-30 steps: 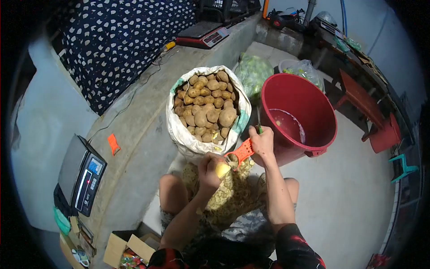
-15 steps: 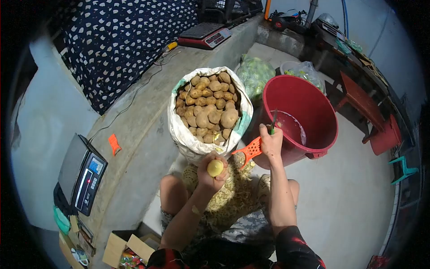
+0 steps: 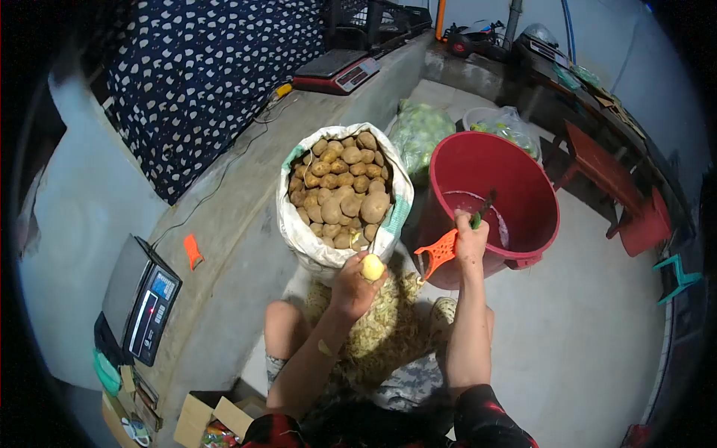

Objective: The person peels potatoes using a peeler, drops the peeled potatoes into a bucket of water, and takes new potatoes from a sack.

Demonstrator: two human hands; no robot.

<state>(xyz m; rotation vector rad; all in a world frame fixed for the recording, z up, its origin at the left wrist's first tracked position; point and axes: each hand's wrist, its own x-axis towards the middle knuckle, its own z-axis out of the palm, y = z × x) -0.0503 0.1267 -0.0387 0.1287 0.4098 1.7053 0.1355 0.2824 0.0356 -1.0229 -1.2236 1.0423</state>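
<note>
My left hand (image 3: pixel 351 290) is closed around a peeled yellow potato (image 3: pixel 372 267), just in front of a white sack (image 3: pixel 308 250). Unpeeled brown potatoes (image 3: pixel 337 200) fill the sack up to its rolled rim. Fingers wrapped, my right hand (image 3: pixel 472 243) grips an orange peeler (image 3: pixel 441 251) whose head points left towards the potato. A knife (image 3: pixel 476 219) with a green handle and dark blade sticks up from that same hand. Behind it stands a large red bucket (image 3: pixel 539 175) with a little whitish stuff inside. Peelings (image 3: pixel 373 340) cover the floor between my legs.
Another orange peeler (image 3: pixel 193 252) lies on the concrete ledge, near a scale (image 3: pixel 146 310). A red scale (image 3: pixel 337 73) sits farther back. Bagged green vegetables (image 3: pixel 424 134) are behind the bucket. A red stool (image 3: pixel 601 168) stands right; an open cardboard box (image 3: pixel 196 420) is low left.
My right hand has shifted slightly right with the peeler and knife, and the knife now tilts more to the right. My left hand has turned the potato and moved it slightly up and right.
</note>
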